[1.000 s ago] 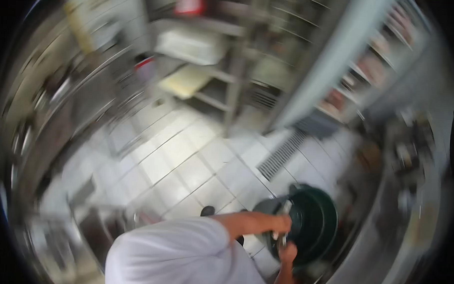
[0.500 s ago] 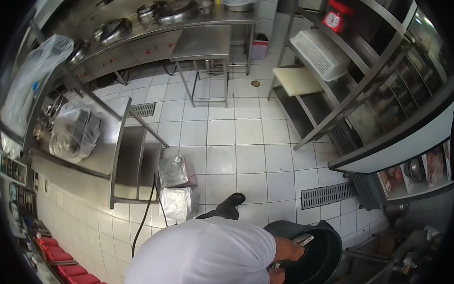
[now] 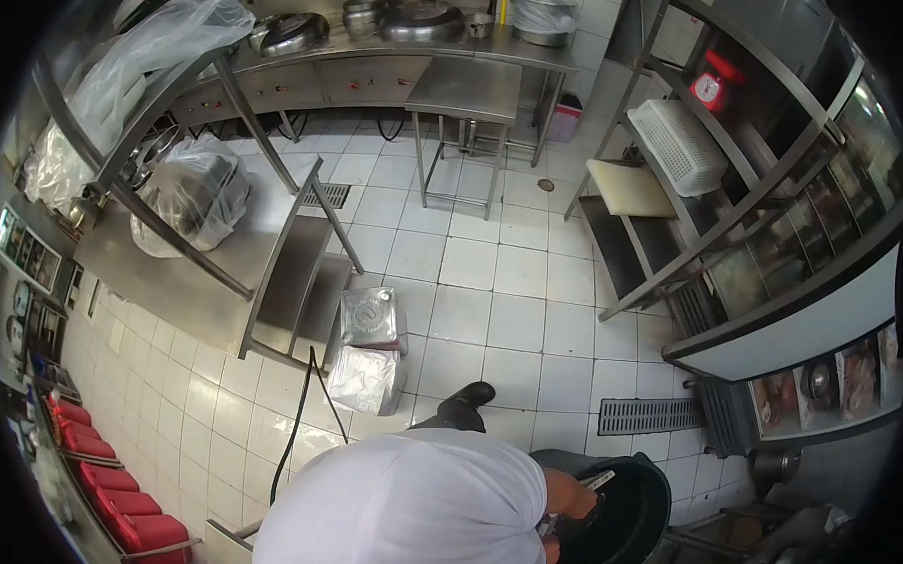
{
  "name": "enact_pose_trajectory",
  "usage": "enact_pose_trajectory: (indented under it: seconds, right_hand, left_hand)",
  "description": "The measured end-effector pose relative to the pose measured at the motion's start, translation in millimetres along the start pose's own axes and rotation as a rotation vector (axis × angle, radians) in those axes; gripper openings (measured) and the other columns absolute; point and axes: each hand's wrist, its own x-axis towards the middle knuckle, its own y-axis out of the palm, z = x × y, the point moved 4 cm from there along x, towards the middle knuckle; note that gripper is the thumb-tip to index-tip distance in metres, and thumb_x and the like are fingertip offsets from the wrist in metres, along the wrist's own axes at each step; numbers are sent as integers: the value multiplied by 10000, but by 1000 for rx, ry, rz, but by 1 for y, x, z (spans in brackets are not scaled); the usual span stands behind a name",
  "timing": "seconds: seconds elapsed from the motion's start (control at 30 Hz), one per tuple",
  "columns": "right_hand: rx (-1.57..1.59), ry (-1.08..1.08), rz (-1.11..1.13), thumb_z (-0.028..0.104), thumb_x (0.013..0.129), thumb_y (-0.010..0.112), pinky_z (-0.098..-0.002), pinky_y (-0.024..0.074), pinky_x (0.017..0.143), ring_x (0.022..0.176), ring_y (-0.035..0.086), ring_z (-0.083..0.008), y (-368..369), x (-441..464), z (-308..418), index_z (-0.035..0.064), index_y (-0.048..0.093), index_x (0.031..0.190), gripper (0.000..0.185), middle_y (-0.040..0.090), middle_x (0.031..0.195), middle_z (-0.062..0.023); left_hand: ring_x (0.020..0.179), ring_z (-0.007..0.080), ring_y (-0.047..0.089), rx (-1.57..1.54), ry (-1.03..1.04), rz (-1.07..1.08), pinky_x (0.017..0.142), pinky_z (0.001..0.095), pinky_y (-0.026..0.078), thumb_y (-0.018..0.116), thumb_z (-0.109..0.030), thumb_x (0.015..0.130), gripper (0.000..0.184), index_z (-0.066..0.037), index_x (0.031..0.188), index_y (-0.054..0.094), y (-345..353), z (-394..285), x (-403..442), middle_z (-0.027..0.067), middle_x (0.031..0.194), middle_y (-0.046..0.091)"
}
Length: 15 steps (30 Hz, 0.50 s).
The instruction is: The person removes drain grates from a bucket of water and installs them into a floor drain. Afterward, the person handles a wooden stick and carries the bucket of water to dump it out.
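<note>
My left hand [image 3: 577, 499] is over the dark green tub [image 3: 650, 528], its fingers curled inward. A narrow whitish strip [image 3: 598, 480] shows just beside this hand; I cannot tell what it is. Lower and closer to my white shirt [image 3: 404, 504], my right hand [image 3: 551, 552] is by the tub's near side, fingers bent. A small pale piece [image 3: 547, 526] shows above that hand, too blurred to name. The tub's inside is dark, and its contents cannot be made out. A black boot [image 3: 465, 404] stands on the tiles beyond my shirt.
Two square tins [image 3: 373, 317] stand on the floor beside the steel table [image 3: 173, 277], with a black cable [image 3: 295, 426] nearby. A floor drain [image 3: 650, 416] lies above the tub. Steel shelves [image 3: 661, 260] and a display fridge [image 3: 788, 334] stand right. Red containers [image 3: 131, 500] line the lower left.
The view has tilted and shifted, so the room appears moved rightward at the top. Both hands stay at the tub; the left one sits slightly lower and further left in view.
</note>
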Motion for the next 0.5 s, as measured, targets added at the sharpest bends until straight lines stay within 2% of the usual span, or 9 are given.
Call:
enact_pose_trajectory:
  seconds: [0.17, 0.27, 0.37, 0.47, 0.5]
  right_hand:
    - [8, -23, 10, 264, 685, 720, -484, 525, 673, 769, 673, -397, -1, -7, -10, 47, 675, 735, 227, 686, 786, -188]
    - [15, -26, 11, 263, 690, 713, -484, 524, 673, 771, 672, -398, -3, -13, -15, 49, 676, 738, 222, 686, 787, -188]
    - [20, -26, 12, 262, 695, 707, -484, 524, 673, 773, 672, -399, -4, -20, -22, 52, 677, 741, 217, 686, 788, -188]
    - [20, -14, -11, 261, 731, 661, -490, 516, 671, 775, 662, -411, -3, -21, -24, 61, 678, 759, 202, 676, 787, -199]
    - [56, 6, 3, 259, 676, 732, -478, 511, 685, 775, 664, -400, 0, -20, -25, 39, 673, 761, 243, 680, 784, -190]
  left_hand:
    - [965, 205, 685, 13, 13, -34, 782, 341, 527, 631, -303, 851, 212, -192, 979, 757, 4, -3, -6, 17, 1052, 720]
    - [965, 203, 685, -21, -25, 40, 772, 349, 527, 628, -312, 857, 207, -192, 961, 760, -5, -4, -10, 18, 1037, 722]
    - [948, 195, 686, -14, 23, -46, 749, 350, 526, 641, -310, 838, 185, -205, 925, 766, -8, -4, -11, 8, 996, 727]
    - [924, 203, 688, -2, -93, -153, 731, 351, 527, 655, -307, 813, 166, -208, 884, 769, 32, -10, 21, 3, 962, 729]
    - [922, 205, 687, -8, -82, -155, 732, 350, 526, 660, -303, 805, 161, -207, 875, 768, 30, -11, 18, 1, 957, 729]
